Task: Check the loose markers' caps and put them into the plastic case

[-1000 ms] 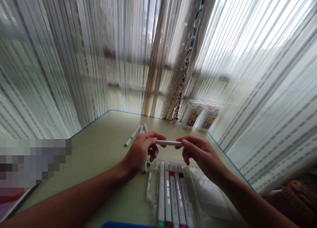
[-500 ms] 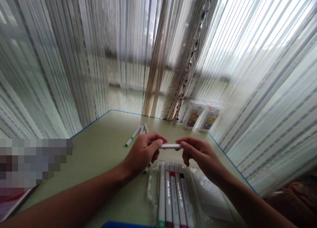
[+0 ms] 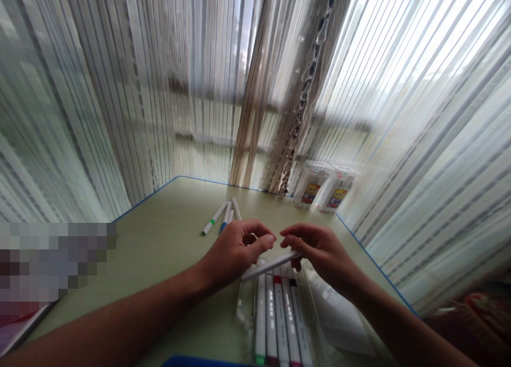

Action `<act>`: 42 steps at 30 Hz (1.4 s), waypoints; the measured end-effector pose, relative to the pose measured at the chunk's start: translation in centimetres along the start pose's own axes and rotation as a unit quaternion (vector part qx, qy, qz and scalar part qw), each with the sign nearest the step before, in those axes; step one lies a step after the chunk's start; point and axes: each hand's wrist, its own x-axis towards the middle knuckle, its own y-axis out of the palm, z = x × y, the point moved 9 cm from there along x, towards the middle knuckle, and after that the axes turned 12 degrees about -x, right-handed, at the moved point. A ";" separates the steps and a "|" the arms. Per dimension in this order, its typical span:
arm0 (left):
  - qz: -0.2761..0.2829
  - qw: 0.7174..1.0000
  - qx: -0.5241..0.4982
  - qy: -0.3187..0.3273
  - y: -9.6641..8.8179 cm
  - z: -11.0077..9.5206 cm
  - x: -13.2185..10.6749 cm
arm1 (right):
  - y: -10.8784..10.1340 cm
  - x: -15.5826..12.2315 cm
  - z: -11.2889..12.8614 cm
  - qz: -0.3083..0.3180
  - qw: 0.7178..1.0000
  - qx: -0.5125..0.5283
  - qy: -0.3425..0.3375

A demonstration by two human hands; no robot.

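My right hand pinches the upper end of a white marker, which slants down to the left above a clear pack of markers. My left hand is just left of it, thumb pressed to forefinger, fingers curled. A small white bit shows inside that curl; I cannot tell what it is. The marker's lower end lies under the left thumb, and contact there is unclear.
Three loose markers lie farther back on the pale green table with its blue edge. Two white packages stand at the back right corner. Sheer curtains close in on all sides. A blue object sits at the near edge.
The marker was level between both hands. Now its left end has dropped and it hangs from my right hand alone; my left hand has come off it and closed.
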 end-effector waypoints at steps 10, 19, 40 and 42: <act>0.014 0.998 0.058 0.027 0.1 -0.2 0.0 | -2.0 0.5 -0.8 -0.075 0.995 0.063 0.014; 0.019 0.999 -0.034 0.014 -0.2 1.2 0.6 | 0.2 -0.3 1.1 0.006 0.999 -0.022 -0.033; 0.033 0.999 -0.019 0.009 0.0 0.9 0.6 | 0.2 -0.1 0.6 0.028 0.997 0.074 -0.015; 0.027 0.997 -0.066 -0.001 -0.2 1.2 0.8 | -0.1 0.0 0.3 0.028 0.991 0.129 -0.001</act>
